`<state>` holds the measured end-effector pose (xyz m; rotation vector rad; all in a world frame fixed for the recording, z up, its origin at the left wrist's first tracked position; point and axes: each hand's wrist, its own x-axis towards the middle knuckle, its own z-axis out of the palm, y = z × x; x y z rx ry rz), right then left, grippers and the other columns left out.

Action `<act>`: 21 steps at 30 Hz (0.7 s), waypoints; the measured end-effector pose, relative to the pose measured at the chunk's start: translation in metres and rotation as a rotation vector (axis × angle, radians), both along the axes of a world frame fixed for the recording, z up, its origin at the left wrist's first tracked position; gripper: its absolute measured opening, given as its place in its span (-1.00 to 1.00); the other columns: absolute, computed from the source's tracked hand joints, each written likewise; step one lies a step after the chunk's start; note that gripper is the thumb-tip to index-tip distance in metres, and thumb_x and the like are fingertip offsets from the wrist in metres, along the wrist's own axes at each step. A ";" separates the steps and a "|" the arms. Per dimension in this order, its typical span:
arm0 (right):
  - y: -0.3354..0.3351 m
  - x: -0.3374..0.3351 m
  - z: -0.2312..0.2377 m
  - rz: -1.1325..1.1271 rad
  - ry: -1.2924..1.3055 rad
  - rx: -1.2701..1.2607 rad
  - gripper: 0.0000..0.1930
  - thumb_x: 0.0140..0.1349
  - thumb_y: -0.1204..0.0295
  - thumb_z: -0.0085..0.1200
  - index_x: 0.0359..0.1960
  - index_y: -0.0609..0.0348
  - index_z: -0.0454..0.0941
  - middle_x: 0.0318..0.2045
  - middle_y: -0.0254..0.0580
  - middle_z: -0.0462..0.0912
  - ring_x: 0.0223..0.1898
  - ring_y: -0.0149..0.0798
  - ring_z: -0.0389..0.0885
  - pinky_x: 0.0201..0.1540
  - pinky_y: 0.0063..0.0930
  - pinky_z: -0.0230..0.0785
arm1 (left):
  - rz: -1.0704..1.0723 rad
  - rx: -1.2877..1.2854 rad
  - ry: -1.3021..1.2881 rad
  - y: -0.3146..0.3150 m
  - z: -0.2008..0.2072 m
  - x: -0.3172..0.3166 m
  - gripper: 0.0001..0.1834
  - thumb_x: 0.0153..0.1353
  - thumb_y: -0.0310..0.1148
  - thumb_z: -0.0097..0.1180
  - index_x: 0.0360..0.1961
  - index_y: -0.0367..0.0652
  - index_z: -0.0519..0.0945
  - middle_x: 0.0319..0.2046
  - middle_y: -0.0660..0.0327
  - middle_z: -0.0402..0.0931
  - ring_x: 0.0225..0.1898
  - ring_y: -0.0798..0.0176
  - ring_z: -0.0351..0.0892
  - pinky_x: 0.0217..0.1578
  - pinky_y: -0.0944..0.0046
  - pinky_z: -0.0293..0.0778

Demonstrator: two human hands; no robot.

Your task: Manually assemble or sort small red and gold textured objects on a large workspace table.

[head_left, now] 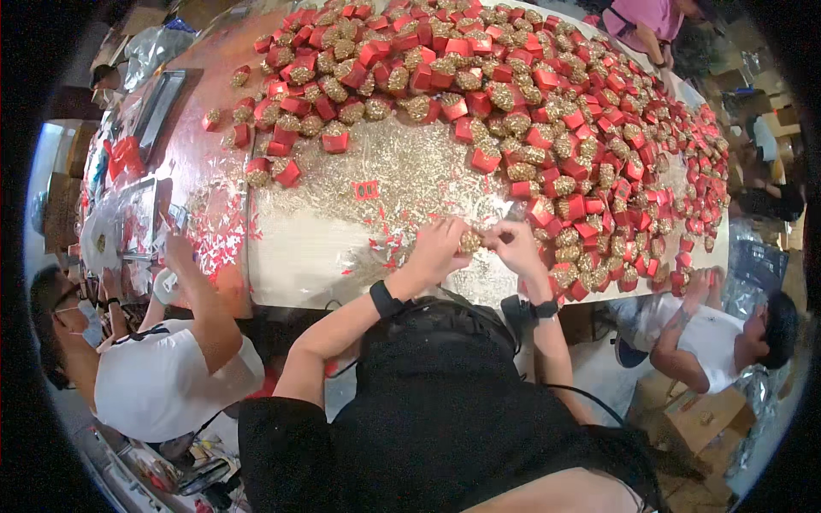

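Observation:
My left hand (436, 250) is closed around a small gold, glittery lump (469, 243), whose red base, if it has one, is hidden by the fingers. Close beside it my right hand (518, 250) pinches with thumb and fingertips at the lump's right side; whatever lies between those fingertips is too small to make out. Both hands are just above the near edge of a pale tabletop (291, 265). Beyond them gold glitter flakes (410, 162) are strewn over the surface, along with red scraps (393, 244) and a red paper piece with two dark openings (366, 190).
A great heap of small red pots with gold tops (547, 128) covers the far and right side of the table. At left, a co-worker in white (171, 376) reaches over red and white scraps (218, 239). Another person in white (710, 342) works at right; someone in pink (641, 26) stands far right.

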<state>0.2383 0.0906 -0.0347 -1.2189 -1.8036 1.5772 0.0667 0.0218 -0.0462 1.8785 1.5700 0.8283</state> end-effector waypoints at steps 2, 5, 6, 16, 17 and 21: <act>0.003 0.004 -0.013 -0.032 0.003 -0.040 -0.93 -0.07 0.74 -0.01 -0.62 0.37 0.42 -0.62 -0.26 0.50 -0.48 -0.50 0.47 -0.41 -0.60 0.31 | -0.009 0.031 -0.015 0.004 -0.001 0.001 -0.50 -0.23 -0.33 0.28 -0.21 -0.11 0.35 -0.27 0.13 0.37 -0.18 0.02 0.38 -0.21 0.11 0.26; 0.005 0.005 -0.016 0.032 -0.030 -0.151 -0.92 -0.06 0.74 -0.02 -0.62 0.36 0.43 -0.61 -0.27 0.51 -0.49 -0.50 0.45 -0.42 -0.60 0.31 | -0.065 -0.017 -0.008 0.012 -0.004 -0.004 -0.50 -0.24 -0.32 0.29 -0.23 -0.13 0.35 -0.28 0.11 0.39 -0.18 0.02 0.39 -0.20 0.13 0.27; 0.004 0.006 -0.015 0.024 -0.038 -0.161 -0.92 -0.06 0.74 -0.02 -0.62 0.36 0.43 -0.61 -0.27 0.51 -0.49 -0.50 0.45 -0.42 -0.60 0.31 | -0.100 -0.061 -0.036 0.015 -0.006 -0.004 -0.50 -0.23 -0.31 0.30 -0.24 -0.14 0.35 -0.29 0.09 0.39 -0.19 0.03 0.41 -0.19 0.13 0.27; 0.043 0.061 0.019 -0.446 -0.367 0.272 -0.82 0.10 0.37 0.04 -0.36 0.24 0.55 -0.41 -0.10 0.57 -0.38 -0.14 0.53 -0.27 -0.41 0.35 | 0.341 -0.232 0.209 0.053 -0.099 -0.100 -0.29 -0.08 0.01 0.19 0.05 -0.14 0.28 -0.08 -0.10 0.28 0.02 -0.08 0.26 -0.02 0.10 0.24; 0.053 0.090 0.025 -0.595 -0.548 0.494 -0.76 0.11 0.37 0.03 -0.24 0.23 0.50 -0.35 -0.07 0.55 -0.31 -0.10 0.51 -0.22 -0.35 0.33 | 0.416 -0.240 0.481 0.050 -0.099 -0.112 -0.29 -0.04 0.02 0.16 0.05 -0.17 0.27 -0.06 -0.11 0.25 0.03 -0.13 0.22 -0.02 0.07 0.23; 0.052 0.069 0.063 -0.938 -1.424 1.040 -0.52 0.09 0.39 0.01 0.06 0.26 0.28 -0.20 0.05 0.47 -0.14 0.07 0.41 -0.13 -0.14 0.26 | 0.529 -0.458 0.618 0.036 -0.118 -0.141 -0.33 -0.03 -0.08 0.17 0.04 -0.23 0.27 0.00 -0.11 0.19 0.03 -0.23 0.17 -0.02 0.03 0.22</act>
